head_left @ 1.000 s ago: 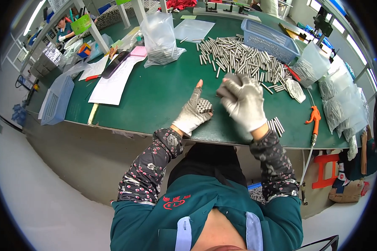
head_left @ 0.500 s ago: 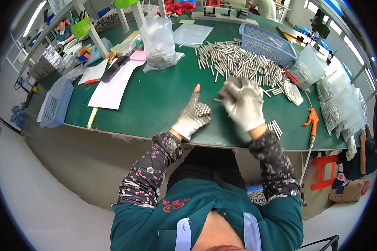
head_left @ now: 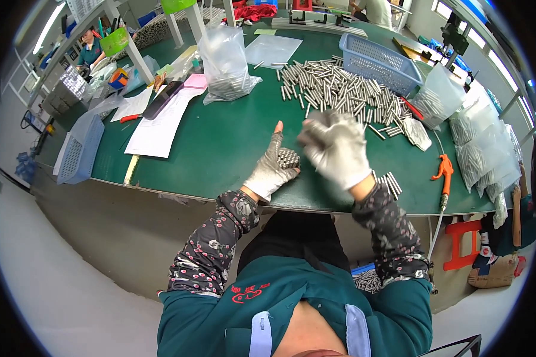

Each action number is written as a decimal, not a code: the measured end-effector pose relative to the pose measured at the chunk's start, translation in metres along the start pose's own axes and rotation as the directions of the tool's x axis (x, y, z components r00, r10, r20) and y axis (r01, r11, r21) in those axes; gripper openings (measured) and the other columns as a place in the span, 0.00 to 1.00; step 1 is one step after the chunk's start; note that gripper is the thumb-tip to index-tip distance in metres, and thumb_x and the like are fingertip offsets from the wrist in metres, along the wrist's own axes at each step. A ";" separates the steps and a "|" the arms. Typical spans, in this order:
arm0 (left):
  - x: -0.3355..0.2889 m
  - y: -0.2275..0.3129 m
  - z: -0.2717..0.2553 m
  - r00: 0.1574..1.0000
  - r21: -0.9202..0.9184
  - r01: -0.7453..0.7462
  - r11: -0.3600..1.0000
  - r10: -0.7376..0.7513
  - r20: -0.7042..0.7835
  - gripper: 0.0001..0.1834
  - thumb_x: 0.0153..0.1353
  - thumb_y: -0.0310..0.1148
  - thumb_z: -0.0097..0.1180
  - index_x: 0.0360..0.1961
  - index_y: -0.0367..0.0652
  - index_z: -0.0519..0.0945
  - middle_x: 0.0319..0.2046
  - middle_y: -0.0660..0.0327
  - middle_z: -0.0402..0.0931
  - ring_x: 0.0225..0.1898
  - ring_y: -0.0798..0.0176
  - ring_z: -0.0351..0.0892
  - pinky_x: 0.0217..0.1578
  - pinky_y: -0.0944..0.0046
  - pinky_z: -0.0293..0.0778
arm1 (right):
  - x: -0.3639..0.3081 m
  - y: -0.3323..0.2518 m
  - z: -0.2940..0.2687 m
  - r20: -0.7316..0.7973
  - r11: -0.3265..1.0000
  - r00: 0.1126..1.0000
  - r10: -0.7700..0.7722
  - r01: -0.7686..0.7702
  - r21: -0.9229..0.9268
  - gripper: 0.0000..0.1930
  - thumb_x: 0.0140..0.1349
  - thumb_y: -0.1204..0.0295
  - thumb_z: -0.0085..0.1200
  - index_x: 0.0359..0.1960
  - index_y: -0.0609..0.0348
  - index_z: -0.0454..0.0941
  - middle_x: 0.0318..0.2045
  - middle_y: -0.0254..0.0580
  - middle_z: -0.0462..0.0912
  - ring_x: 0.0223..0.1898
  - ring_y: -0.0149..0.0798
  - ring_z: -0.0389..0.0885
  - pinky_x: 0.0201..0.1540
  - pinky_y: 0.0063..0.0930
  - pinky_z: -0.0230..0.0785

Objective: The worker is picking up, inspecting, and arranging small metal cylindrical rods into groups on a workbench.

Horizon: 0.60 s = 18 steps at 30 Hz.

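My left hand [head_left: 269, 169], in a white glove with bare fingertips, is curled round a bundle of short metal pins [head_left: 289, 158], their ends facing up, above the green table. The left thumb points away from me. To the right of the bundle is my right hand [head_left: 338, 152], gloved the same way. Its fingers are curled and blurred by motion; whatever they hold is hidden. Beyond it spreads a loose pile of metal pins [head_left: 339, 86]. A few more pins [head_left: 390, 185] lie beside my right wrist.
A blue basket [head_left: 380, 62] stands behind the pile. Bags of pins [head_left: 482, 149] and an orange air gun [head_left: 443, 172] are at the right. Farther left are a plastic bag [head_left: 223, 65], papers [head_left: 155, 132] and another blue basket [head_left: 82, 149]. A co-worker [head_left: 91, 50] sits far left.
My right hand has moved a little to the left, nearer to the bundle. My left hand stays almost in place with the pins.
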<state>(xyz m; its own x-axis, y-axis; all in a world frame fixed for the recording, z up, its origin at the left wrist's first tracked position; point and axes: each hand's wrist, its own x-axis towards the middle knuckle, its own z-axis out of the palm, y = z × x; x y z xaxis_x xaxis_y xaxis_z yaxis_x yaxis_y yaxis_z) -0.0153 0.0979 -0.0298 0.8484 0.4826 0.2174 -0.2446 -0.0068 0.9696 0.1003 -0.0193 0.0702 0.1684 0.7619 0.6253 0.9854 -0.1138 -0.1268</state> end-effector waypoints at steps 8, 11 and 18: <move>0.001 -0.014 -0.005 0.998 0.183 -0.066 0.981 0.069 -0.005 0.59 0.44 0.15 0.60 0.69 0.50 0.33 0.36 0.63 0.72 0.38 0.71 0.72 0.44 0.69 0.70 | -0.005 -0.009 0.004 0.047 0.978 0.997 -0.067 0.057 0.200 0.13 0.48 0.63 0.58 0.36 0.49 0.81 0.37 0.43 0.78 0.39 0.47 0.74 0.40 0.41 0.63; -0.006 0.008 0.004 0.993 -0.095 0.108 0.990 -0.103 0.060 0.59 0.45 0.13 0.59 0.69 0.52 0.31 0.43 0.62 0.71 0.43 0.69 0.71 0.48 0.68 0.69 | -0.007 -0.005 0.003 0.097 0.996 0.994 0.041 -0.048 0.076 0.15 0.47 0.64 0.60 0.37 0.54 0.81 0.33 0.47 0.77 0.37 0.48 0.75 0.43 0.45 0.64; -0.008 0.000 -0.001 1.000 0.009 -0.008 1.000 0.008 -0.002 0.60 0.45 0.16 0.62 0.69 0.51 0.31 0.34 0.63 0.73 0.38 0.68 0.73 0.44 0.72 0.69 | -0.008 -0.002 0.015 0.058 0.999 0.998 0.009 -0.006 -0.054 0.11 0.48 0.62 0.57 0.33 0.49 0.80 0.40 0.47 0.77 0.40 0.48 0.73 0.39 0.42 0.63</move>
<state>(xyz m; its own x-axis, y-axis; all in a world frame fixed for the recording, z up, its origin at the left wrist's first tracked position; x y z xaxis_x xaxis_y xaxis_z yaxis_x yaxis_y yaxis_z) -0.0228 0.0951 -0.0320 0.8454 0.4843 0.2253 -0.2473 -0.0191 0.9688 0.0965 -0.0159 0.0540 0.1758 0.7966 0.5784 0.9843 -0.1524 -0.0891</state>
